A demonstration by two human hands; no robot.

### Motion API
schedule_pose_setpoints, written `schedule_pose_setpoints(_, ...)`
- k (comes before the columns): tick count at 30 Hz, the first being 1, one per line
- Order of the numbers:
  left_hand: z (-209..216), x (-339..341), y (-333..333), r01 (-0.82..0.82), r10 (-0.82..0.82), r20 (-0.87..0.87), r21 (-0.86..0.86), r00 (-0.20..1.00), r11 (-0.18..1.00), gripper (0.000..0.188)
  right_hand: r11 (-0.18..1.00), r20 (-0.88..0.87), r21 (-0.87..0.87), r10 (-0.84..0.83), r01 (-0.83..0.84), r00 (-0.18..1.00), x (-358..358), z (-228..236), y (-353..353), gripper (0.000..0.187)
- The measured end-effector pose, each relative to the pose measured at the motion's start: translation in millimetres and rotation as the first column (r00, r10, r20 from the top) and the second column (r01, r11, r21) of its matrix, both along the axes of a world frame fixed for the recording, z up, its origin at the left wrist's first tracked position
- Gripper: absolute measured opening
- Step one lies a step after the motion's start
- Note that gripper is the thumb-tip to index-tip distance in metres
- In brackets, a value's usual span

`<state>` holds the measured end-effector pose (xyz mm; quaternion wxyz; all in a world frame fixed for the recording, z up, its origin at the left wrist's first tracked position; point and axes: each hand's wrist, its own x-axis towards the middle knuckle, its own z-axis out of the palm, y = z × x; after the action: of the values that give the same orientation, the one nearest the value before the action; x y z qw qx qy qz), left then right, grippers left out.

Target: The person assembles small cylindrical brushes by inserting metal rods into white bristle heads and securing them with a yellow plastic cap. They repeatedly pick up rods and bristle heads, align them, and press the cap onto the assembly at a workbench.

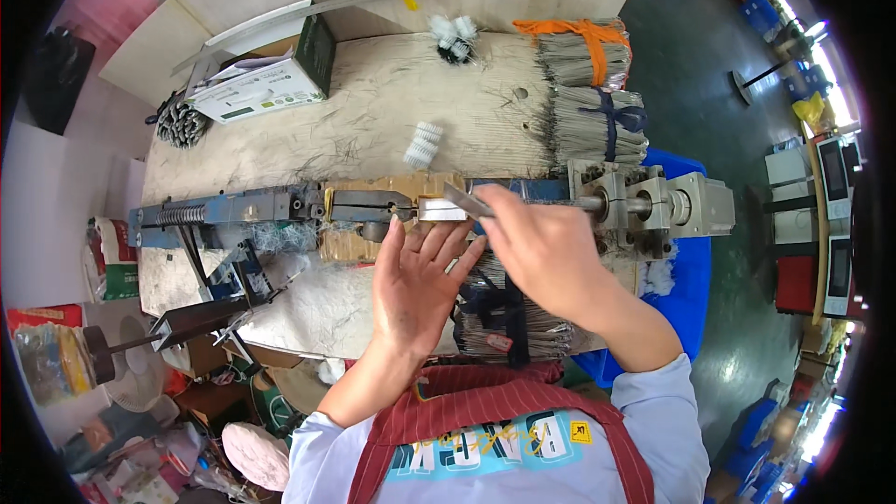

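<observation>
A long twisting machine [215,210] lies across the bench, with a dark clamp jaw [373,201] near its middle. Beside that jaw sits a white, bristle-like strip [441,210]. My left hand [411,271] is palm up just below the strip, fingers stretched out and the thumb tip near the jaw; it holds nothing I can make out. My right hand [546,243] grips a flat metal bar [467,201], whose free end reaches over the right end of the strip. Parts of my right fingers are hidden behind the hand.
White spiral brushes [423,145] lie behind the machine, with more brushes [455,37] farther back. Tied wire bundles [597,117] stand at the right; another bundle [513,317] is nearer me. A carton [271,75] stands back left, a blue bin [686,299] right.
</observation>
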<state>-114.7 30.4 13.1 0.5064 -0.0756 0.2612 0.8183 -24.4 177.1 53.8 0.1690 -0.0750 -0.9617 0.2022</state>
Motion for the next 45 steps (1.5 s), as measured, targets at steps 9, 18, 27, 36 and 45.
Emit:
schedule_pose_setpoints(9, 7.2, -5.4, -6.3, 0.07, -0.072, -0.036, -0.063, 0.997, 0.996, 0.062, 0.944, 0.146, 0.301, 0.097, -0.138, 0.984, -9.4, 6.6, -12.1, 0.038)
schedule_pose_setpoints(18, -16.7, 18.2, 13.6, 0.053, -0.074, -0.173, -0.126, 0.982, 0.991, 0.039, 0.984, 0.116, 0.172, 0.029, -0.049, 0.993, 5.5, 14.6, -2.8, 0.037)
schedule_pose_setpoints(27, -20.1, 27.5, -60.8, 0.21, -0.374, -0.391, -0.401, 0.841, 0.892, 0.04, 0.71, 0.308, -0.697, 0.169, 0.101, 0.936, 40.8, -7.6, -10.0, 0.028)
schedule_pose_setpoints(36, -76.5, -28.8, -313.6, -0.796, 0.092, -0.798, -0.602, 0.596, -0.061, 0.036, 0.722, 0.259, -0.691, 0.208, 0.03, 0.943, 39.7, -61.3, -35.2, 0.031)
schedule_pose_setpoints(45, -71.4, -14.6, -262.7, -0.875, -0.032, -0.885, -0.464, 0.464, 0.139, 0.018, 0.5, 0.365, -0.818, 0.064, 0.286, 0.929, 0.6, -89.1, -80.9, 0.044)
